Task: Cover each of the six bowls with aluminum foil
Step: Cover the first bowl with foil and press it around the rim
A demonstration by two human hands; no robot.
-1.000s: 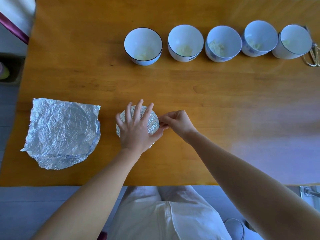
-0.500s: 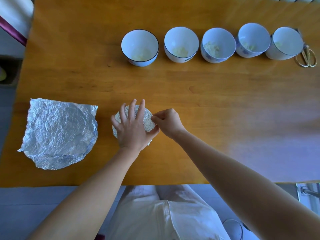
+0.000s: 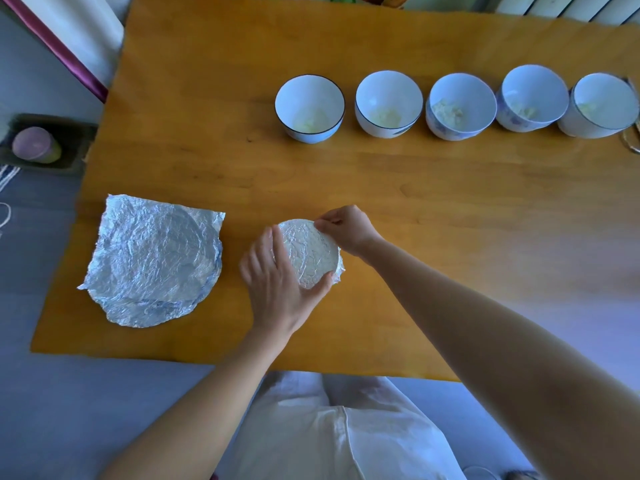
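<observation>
A foil-covered bowl stands near the front middle of the wooden table. My left hand cups its left and near side, thumb curled round the front rim. My right hand pinches the foil at the far right rim. Several uncovered white bowls stand in a row at the back, from the leftmost bowl to the rightmost bowl, each with a bit of pale food inside. A stack of crumpled foil sheets lies at the front left.
Scissors peek in at the right edge beside the last bowl. A purple-topped container sits in a dark tray off the table's left side. The table's near edge runs just above my lap.
My left hand slid off the foil top to the bowl's left side, uncovering the foil. My right hand moved from the right rim to the far right rim. The camera tilted.
</observation>
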